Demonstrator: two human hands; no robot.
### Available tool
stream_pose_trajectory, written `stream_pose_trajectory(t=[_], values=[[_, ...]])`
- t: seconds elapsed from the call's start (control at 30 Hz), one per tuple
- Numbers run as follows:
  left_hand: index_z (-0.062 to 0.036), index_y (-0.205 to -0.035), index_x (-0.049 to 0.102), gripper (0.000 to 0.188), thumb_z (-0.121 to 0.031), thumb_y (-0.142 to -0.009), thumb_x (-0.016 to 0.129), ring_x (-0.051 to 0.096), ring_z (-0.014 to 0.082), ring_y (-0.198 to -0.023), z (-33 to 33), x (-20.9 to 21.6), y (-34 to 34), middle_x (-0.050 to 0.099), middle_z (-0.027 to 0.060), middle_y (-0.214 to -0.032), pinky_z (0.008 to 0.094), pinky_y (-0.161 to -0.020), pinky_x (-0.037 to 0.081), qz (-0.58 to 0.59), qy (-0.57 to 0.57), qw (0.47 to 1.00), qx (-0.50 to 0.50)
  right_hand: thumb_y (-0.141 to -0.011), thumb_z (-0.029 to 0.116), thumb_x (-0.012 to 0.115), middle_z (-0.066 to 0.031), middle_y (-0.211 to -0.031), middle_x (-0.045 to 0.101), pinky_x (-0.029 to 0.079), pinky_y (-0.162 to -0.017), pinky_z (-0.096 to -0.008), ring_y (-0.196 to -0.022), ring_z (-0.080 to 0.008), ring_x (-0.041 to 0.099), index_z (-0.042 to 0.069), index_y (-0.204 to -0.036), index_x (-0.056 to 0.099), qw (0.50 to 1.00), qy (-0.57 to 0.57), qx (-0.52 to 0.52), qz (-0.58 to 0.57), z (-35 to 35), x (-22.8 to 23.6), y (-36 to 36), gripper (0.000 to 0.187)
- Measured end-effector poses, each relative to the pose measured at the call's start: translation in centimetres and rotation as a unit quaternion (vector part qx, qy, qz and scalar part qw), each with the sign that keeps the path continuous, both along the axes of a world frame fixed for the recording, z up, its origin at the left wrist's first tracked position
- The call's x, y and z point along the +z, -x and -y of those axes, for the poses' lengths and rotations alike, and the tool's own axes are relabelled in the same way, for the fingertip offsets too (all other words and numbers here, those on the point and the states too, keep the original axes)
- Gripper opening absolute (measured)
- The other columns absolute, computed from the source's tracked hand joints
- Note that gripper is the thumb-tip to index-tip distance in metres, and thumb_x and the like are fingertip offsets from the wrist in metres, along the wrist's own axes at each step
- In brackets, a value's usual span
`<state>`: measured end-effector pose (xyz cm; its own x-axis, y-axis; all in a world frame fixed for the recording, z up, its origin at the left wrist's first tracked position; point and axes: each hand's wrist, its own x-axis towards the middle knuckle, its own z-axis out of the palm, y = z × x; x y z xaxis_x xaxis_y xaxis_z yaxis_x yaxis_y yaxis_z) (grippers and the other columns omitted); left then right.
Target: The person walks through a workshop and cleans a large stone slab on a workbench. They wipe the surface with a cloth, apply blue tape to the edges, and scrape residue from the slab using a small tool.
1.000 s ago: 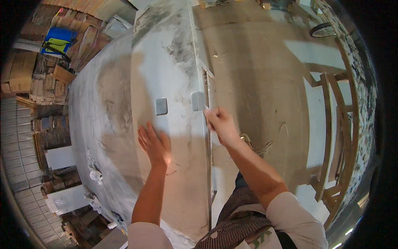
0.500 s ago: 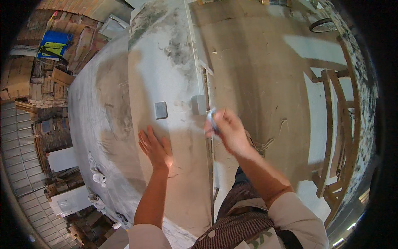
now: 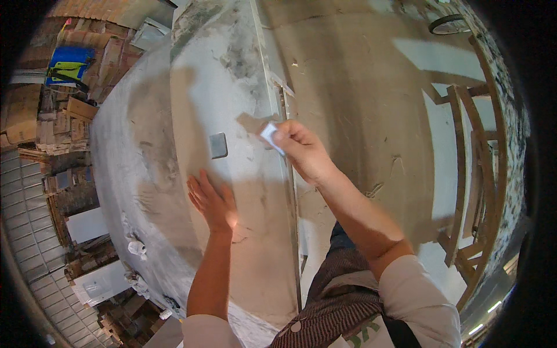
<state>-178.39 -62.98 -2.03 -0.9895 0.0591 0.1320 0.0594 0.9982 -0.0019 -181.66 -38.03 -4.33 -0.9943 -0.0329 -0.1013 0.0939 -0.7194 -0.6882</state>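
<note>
My left hand [image 3: 210,202] lies flat with fingers spread on a long pale slab [image 3: 255,226] that has grey stains toward its far end. Just beyond its fingertips a small grey square pad [image 3: 218,145] rests on the slab. Near the slab's right edge, my right hand [image 3: 301,149] pinches a small flat whitish rectangular piece [image 3: 271,138] between thumb and fingers. The piece is tilted and casts a shadow on the slab; whether it touches the surface I cannot tell. What exactly it is does not show.
A dusty brown floor [image 3: 360,104] with loose string [image 3: 374,190] lies to the right. Farther right stands a wooden frame [image 3: 464,174] beside a speckled slab. A wheel [image 3: 449,24] shows far right. Stacked wood and cardboard [image 3: 58,127] and a blue-and-yellow thing [image 3: 69,65] are at left.
My right hand has moved away from me and to the left with the pale piece, whose flat face now shows. My left hand stays flat on the slab. The view has shifted slightly.
</note>
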Motion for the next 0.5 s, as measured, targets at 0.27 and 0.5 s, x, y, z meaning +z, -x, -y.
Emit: stream_pose_trajectory(t=[0.27, 0.5], values=[[-0.0058, -0.146, 0.026, 0.063, -0.030, -0.093, 0.049, 0.020, 0.0449, -0.139, 0.2, 0.1, 0.3, 0.021, 0.0280, -0.150, 0.0554, -0.114, 0.015, -0.005, -0.034, 0.999, -0.018, -0.091, 0.026, 0.062, -0.0166, -0.123, 0.059, 0.045, -0.100, -0.0408, -0.120, -0.0275, 0.055, -0.003, -0.120, 0.054, 0.859, 0.473, 0.192, 0.051, 2.0, -6.4, -9.8, 0.042], [-0.0070, -0.144, 0.030, 0.054, -0.027, -0.096, 0.045, 0.030, 0.0467, -0.132, 0.1, -0.3, 0.4, 0.031, 0.0295, -0.143, 0.0549, -0.110, 0.021, -0.051, -0.010, 0.998, -0.039, -0.089, 0.018, 0.066, -0.0044, -0.093, 0.063, 0.049, -0.082, -0.0341, -0.086, -0.0173, 0.061, 0.006, -0.106, 0.061, 0.781, 0.136, 0.610, 0.001, -0.4, -9.3, -19.3, 0.022]])
